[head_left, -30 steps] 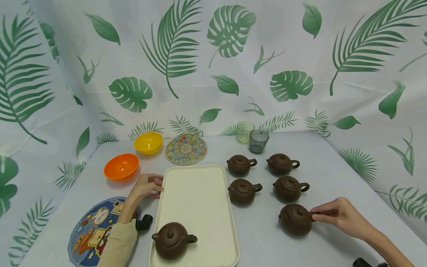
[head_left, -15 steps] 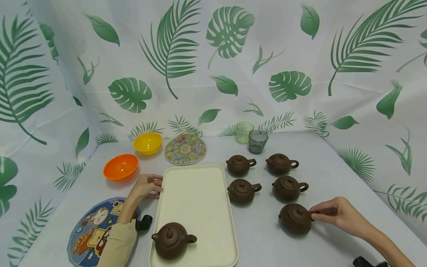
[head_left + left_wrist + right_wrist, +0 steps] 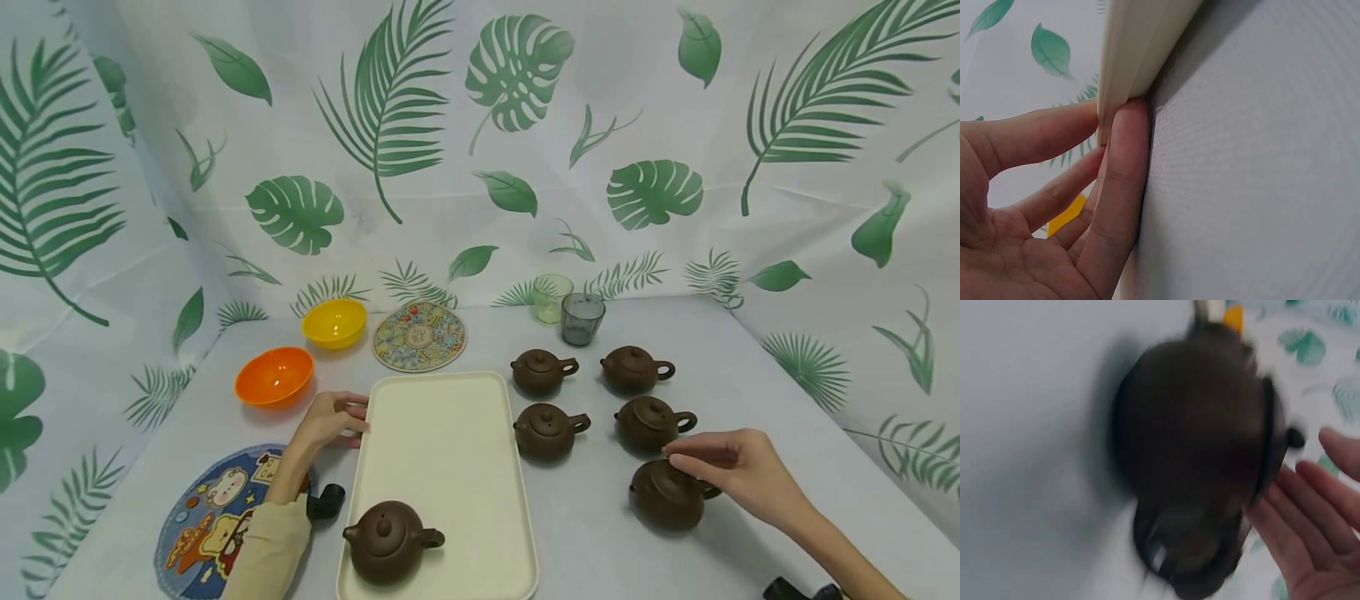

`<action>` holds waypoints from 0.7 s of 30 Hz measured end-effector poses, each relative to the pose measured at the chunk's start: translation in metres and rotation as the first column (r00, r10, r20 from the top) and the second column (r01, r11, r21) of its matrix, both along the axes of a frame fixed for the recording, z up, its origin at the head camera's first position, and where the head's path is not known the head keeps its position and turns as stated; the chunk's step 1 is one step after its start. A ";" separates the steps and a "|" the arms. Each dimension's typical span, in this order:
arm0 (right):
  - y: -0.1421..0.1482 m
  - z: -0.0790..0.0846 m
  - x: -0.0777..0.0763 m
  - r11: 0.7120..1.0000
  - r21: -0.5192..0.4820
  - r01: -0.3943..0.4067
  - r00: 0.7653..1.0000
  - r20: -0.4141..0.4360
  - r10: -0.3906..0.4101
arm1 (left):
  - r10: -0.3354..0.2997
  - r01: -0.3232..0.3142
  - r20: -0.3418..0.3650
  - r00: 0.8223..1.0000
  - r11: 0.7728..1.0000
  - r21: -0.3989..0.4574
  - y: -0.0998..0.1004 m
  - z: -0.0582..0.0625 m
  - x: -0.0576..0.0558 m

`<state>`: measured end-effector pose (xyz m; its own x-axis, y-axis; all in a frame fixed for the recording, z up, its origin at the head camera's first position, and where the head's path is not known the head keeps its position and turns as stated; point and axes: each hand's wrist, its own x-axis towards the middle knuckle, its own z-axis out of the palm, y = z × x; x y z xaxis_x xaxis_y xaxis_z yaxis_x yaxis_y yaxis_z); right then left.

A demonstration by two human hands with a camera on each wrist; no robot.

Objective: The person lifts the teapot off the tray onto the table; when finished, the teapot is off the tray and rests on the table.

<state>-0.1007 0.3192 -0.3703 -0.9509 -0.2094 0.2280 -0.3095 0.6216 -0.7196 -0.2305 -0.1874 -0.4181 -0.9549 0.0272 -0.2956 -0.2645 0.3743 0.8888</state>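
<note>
At the left side of a cream tray [image 3: 435, 450], my left hand [image 3: 330, 421] pinches its edge; in the left wrist view the fingers [image 3: 1127, 137] are on the tray's rim [image 3: 1141, 50]. A dark brown teapot [image 3: 386, 546] sits at the tray's near end, handle to the right. My right hand [image 3: 742, 475] hovers over the nearest of several similar teapots, a brown teapot [image 3: 663, 500] upright on the table, and hides its lid knob in the head view. The right wrist view, blurred, shows the knob [image 3: 1296, 437] near the apart thumb and fingers.
Right of the tray stand two teapots [image 3: 546, 433] in one column and two more [image 3: 651, 425] beside them. Two glasses [image 3: 582, 321] are behind. At left are an orange bowl [image 3: 274, 377], a yellow bowl [image 3: 334, 323], a patterned round mat [image 3: 418, 337] and a blue cartoon mat [image 3: 198, 517].
My right hand has let go of the nearest teapot's handle and moved up and left over its lid. The left hand and the tray stay where they were.
</note>
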 end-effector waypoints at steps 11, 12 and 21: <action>-0.097 0.002 -0.008 0.955 -0.171 -0.241 0.968 0.034 0.250 | 0.006 -0.006 0.001 1.000 1.000 -0.019 0.000 0.001 0.002; -0.106 0.000 -0.009 0.948 -0.177 -0.264 0.960 0.041 0.275 | 0.004 -0.004 0.002 1.000 1.000 -0.017 0.000 0.001 0.001; -0.168 -0.018 -0.011 0.898 -0.261 -0.353 0.921 0.070 0.382 | -0.006 0.006 -0.001 1.000 1.000 -0.007 0.000 -0.001 0.001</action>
<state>-0.1113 0.1509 -0.3885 -0.8395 -0.5022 0.2077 -0.3873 0.2847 -0.8769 -0.2299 -0.1871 -0.4189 -0.9551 0.0312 -0.2946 -0.2610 0.3819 0.8866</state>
